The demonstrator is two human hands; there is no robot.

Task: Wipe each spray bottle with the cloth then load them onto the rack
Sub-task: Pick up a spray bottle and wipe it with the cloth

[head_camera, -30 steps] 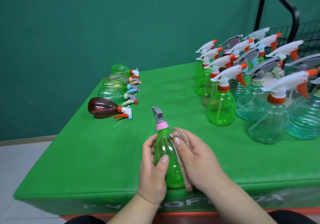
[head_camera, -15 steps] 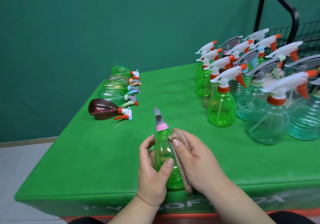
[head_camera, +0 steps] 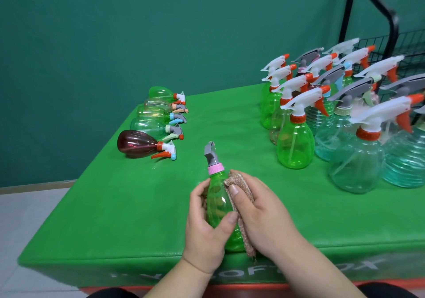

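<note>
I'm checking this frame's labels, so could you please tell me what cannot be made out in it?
Head view only:
- Wire rack: cut off by the right edge, screened by upright spray bottles; its shelves are unseen.
- Green spray bottle: right side covered by the cloth and right hand; left hand hides its lower left.
- White lettering on the table front: partly hidden by both forearms, unreadable.

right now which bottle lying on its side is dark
The maroon bottle, at the near end of that row; the other four are pale green or clear.
</note>
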